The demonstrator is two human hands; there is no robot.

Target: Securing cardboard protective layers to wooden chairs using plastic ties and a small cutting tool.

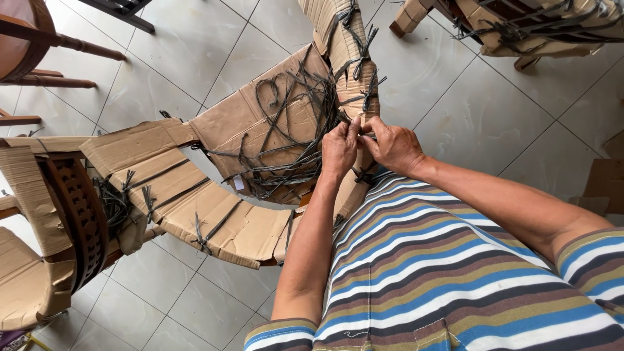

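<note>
A wooden chair wrapped in brown cardboard (240, 117) lies before me, bound with black plastic straps. My left hand (339, 148) and my right hand (392, 144) meet at the chair's right arm, fingertips pinched together on a black strap (361, 125) that crosses the cardboard there. A tangle of loose black straps (296, 123) rests on the cardboard-covered seat just left of my hands. Knotted strap ends (369, 84) stick out along the wrapped upright above my hands.
The carved dark wood back (75, 214) of the chair shows at left between cardboard pieces. Another cardboard-wrapped chair (533, 29) stands at top right, bare wooden chair legs (45, 58) at top left. Grey floor tiles (494, 110) lie all around. A cardboard piece (604, 185) lies at right.
</note>
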